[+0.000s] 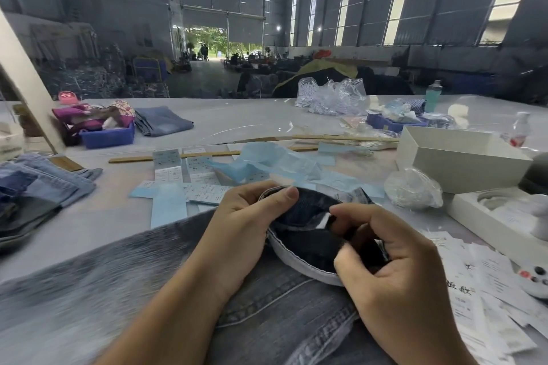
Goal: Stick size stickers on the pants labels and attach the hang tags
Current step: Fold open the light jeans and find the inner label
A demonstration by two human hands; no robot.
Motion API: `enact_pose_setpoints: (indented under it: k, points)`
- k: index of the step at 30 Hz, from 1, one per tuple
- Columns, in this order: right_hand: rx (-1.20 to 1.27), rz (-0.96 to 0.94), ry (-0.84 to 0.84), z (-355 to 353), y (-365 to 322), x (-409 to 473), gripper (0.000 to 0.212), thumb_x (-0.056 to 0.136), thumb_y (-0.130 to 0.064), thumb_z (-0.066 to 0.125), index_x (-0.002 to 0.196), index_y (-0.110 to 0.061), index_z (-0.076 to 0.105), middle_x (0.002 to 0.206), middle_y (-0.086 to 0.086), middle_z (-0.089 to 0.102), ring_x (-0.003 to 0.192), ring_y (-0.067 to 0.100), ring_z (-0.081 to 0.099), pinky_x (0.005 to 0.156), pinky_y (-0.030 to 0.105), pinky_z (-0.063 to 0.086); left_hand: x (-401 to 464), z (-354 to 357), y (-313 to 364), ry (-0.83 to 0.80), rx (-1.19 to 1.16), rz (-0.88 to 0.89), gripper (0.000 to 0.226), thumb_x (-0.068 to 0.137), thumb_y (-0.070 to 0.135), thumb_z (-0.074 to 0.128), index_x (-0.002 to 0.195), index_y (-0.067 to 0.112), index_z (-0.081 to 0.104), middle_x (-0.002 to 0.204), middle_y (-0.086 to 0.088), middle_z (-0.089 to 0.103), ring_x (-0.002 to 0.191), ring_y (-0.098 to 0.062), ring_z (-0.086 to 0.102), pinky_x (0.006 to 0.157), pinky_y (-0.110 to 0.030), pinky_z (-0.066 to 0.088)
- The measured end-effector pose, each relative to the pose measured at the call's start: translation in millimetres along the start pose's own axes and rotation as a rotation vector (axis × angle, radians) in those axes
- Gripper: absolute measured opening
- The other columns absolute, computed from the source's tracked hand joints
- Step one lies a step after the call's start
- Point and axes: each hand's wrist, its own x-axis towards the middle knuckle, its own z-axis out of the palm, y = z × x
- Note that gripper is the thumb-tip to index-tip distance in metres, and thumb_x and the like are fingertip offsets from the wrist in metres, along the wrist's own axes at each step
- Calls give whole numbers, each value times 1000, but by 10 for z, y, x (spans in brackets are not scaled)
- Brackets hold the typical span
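Observation:
Grey-blue denim pants [124, 284] lie across the table in front of me, waistband turned open to its dark inside. My left hand [246, 225] grips the far edge of the waistband, thumb on top. My right hand [394, 264] pinches the near side of the waistband beside a small white label [323, 220]. Sheets of size stickers [189, 175] on blue backing lie just beyond the pants. White hang tags [486, 296] are spread at the right.
A white open box [462, 157] and a crumpled clear bag [413, 188] stand at the right. Folded jeans [38, 187] are piled at the left, with a blue bin [108, 136] behind them. Wooden rulers [178, 155] lie across the middle.

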Motion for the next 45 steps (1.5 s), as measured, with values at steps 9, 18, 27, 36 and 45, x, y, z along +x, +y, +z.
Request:
enact_pose_setpoints:
  k: [9,18,27,36,45]
  points:
    - [-1,-74,12,16,24,46,17,69,-10,72,79,-25,73,77,-12,61,69,2,59,61,4,40,-32,-4,12,-47,41,112,37,73,37,69,77,1,70,77,-25,65,74,-28,62,71,-40,47]
    - [-16,-77,81,10,12,15,20,66,-5,69,72,-24,70,77,-11,61,77,-3,59,65,-1,38,-32,-16,-7,-84,47,122,23,74,37,69,73,15,74,73,-8,67,72,-22,63,69,-34,48]
    - [-32,-83,108,5,14,4,20,67,-4,68,71,-24,67,76,-10,61,78,-3,59,66,-1,39,-30,-21,-26,-79,51,131,32,74,38,70,73,6,69,72,-9,64,71,-22,60,67,-31,46]
    - [-110,-115,180,26,48,-71,12,62,-5,70,63,-16,68,74,-12,57,70,9,57,63,12,40,-52,-10,4,-90,38,131,27,75,36,70,73,9,71,72,-6,65,70,-19,61,66,-26,48]
    - [-140,-124,163,46,16,-42,10,66,-22,78,73,-18,72,79,-11,59,72,13,60,62,17,46,-71,-17,20,-146,25,164,18,76,32,69,69,16,72,69,-2,64,68,-15,60,66,-26,48]
